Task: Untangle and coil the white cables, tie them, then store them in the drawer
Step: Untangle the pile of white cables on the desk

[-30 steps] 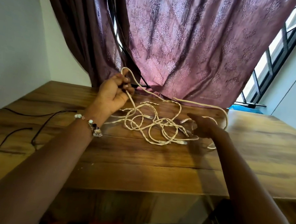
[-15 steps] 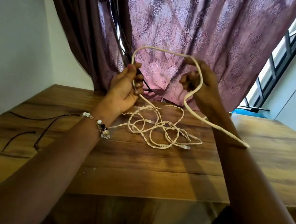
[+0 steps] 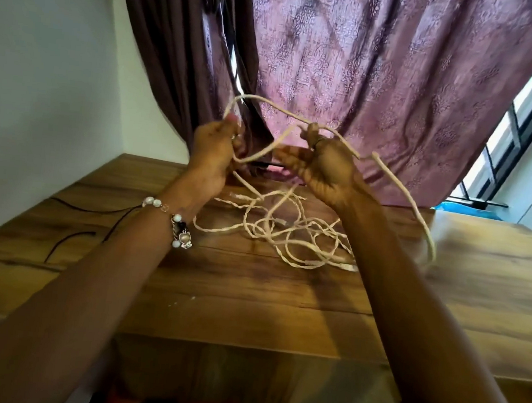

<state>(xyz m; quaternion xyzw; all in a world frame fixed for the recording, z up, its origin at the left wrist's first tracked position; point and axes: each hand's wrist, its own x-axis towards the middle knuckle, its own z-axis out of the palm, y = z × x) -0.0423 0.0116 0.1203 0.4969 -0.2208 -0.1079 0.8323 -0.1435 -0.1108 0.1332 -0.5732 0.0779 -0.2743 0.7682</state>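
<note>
Above the brown wooden surface (image 3: 248, 303), a single strand of the thin, cream-white twisted cables (image 3: 287, 236) was held raised between both hands. The left hand (image 3: 212, 150) was clenched around the strand, a loop of which arched up over its knuckles. The right hand (image 3: 325, 164) was curled round the same strand, pinching it near the thumb, and from there a long free length was carried out to the right and down toward the surface, blurred by motion. The remainder of the cables was left lying in a loose tangle of overlapping loops on the surface, just beyond and between the two forearms, with small connectors visible at some ends. A beaded bracelet (image 3: 177, 228) was worn on the left wrist, and thin black cords (image 3: 72, 241) were seen lying at the left side of the surface.

The cables were judged to be light, soft and limp, with no spring of their own; loops would be expected to collapse unless pinned between fingers. Snagging at crossings was thought likely if a strand were pulled hard. A hold close to a free end or connector was judged best, so that the length could be drawn out of the tangle hand over hand before coiling.
</note>
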